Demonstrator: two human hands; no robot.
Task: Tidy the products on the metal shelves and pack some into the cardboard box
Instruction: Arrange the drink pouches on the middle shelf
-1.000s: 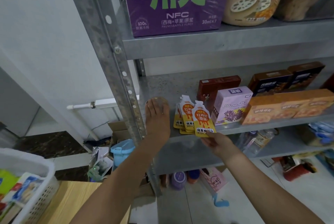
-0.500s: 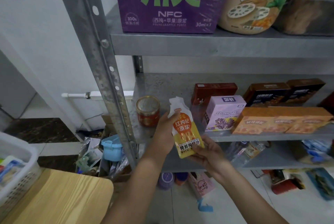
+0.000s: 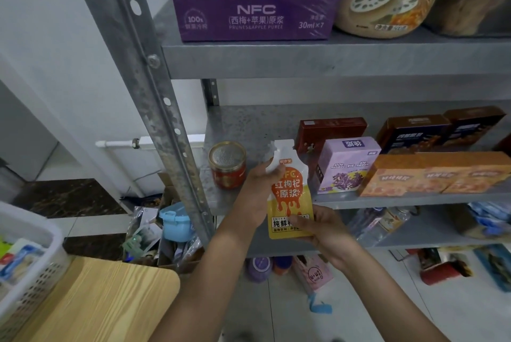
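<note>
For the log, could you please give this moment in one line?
left hand: grips pouches top | right hand: pinches pouches bottom

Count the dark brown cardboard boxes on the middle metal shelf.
2: left dark brown box and right dark brown box, adjacent, behind the orange boxes; others may be hidden.

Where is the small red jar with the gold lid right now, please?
In the head view, the red jar stands at the left end of the middle shelf, between the metal upright and the held orange pouch.

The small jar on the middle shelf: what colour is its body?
Red: the jar shows best in the head view.
</note>
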